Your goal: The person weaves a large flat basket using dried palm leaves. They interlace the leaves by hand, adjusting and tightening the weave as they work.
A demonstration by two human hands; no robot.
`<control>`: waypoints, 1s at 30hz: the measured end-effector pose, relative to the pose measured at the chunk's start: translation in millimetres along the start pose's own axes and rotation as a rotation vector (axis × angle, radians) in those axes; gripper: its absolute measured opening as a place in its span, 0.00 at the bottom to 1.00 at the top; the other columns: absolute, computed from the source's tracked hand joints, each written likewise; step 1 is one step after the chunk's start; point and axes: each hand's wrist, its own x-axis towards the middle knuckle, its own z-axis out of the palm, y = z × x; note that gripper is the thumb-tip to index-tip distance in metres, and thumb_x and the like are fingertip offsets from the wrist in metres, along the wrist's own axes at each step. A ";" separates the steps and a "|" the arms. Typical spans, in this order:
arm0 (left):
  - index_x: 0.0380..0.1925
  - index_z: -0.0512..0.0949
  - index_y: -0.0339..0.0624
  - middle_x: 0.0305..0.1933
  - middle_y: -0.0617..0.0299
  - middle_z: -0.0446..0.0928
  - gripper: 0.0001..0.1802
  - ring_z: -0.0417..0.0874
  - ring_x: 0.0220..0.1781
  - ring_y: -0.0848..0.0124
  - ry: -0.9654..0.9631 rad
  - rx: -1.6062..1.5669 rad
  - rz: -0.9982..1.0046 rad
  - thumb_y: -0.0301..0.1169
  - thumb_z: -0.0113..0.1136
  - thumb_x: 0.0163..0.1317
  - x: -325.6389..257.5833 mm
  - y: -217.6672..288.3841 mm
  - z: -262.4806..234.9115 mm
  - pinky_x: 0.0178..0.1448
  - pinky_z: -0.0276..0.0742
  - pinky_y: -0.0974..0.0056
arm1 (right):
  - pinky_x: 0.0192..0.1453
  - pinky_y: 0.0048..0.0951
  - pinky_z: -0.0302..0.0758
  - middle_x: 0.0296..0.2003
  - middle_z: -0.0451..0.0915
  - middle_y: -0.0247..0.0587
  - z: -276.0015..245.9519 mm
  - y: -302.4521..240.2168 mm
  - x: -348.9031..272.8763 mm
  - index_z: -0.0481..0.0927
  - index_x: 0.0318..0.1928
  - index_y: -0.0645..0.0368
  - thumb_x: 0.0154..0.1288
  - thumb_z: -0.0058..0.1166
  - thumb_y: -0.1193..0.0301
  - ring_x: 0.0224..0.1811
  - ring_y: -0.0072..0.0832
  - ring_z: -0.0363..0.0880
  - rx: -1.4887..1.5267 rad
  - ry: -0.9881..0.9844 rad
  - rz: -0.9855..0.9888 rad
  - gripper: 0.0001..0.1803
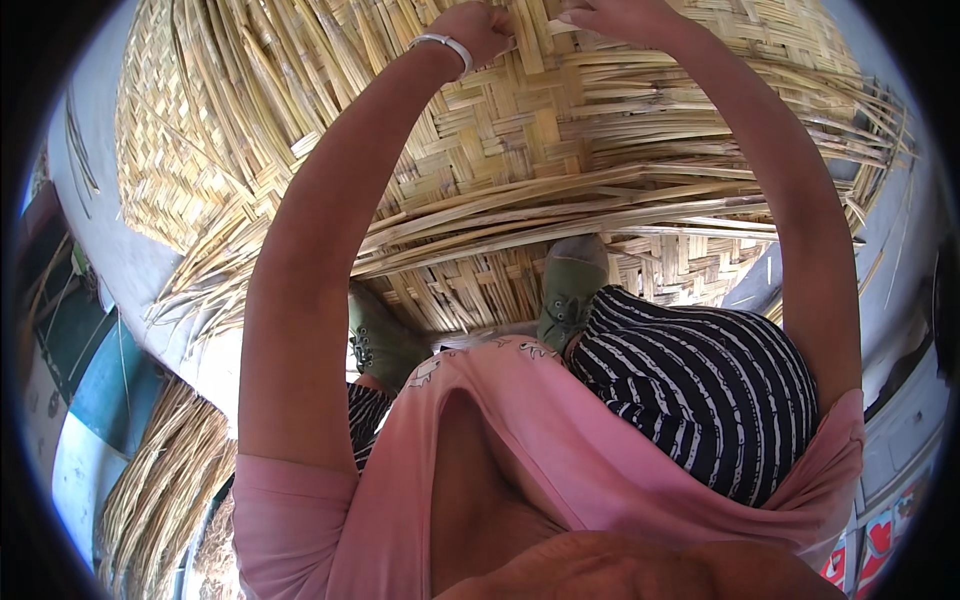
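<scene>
A large woven reed mat (480,130) in pale yellow fills the upper part of the head view, its flat strips crossing over and under. My left hand (472,32), with a white bangle (445,48) on the wrist, is at the top edge with fingers curled in against the weave; what they hold is hidden. Right of it, my right hand (622,18) pinches at a pale reed strip (561,25), its upper part cut off by the picture's edge. Between the hands a broad upright strip (531,38) shows. Long loose strip ends (560,205) run crosswise nearer to me.
My green lace-up shoes (570,290) stand on the mat's near part. A bundle of loose reed strips (165,475) lies at the lower left, beside a blue-green surface (100,405). Stray strips lie on the pale floor (110,240). Strip ends stick out at the mat's right edge.
</scene>
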 end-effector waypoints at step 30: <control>0.66 0.76 0.58 0.71 0.65 0.71 0.30 0.65 0.76 0.63 0.494 0.466 0.100 0.46 0.65 0.64 -99.7 12.5 80.9 0.74 0.60 0.41 | 0.44 0.52 0.79 0.33 0.85 0.52 24.6 -11.4 -11.0 0.86 0.35 0.56 0.68 0.56 0.53 0.38 0.52 0.85 0.055 -0.078 0.012 0.19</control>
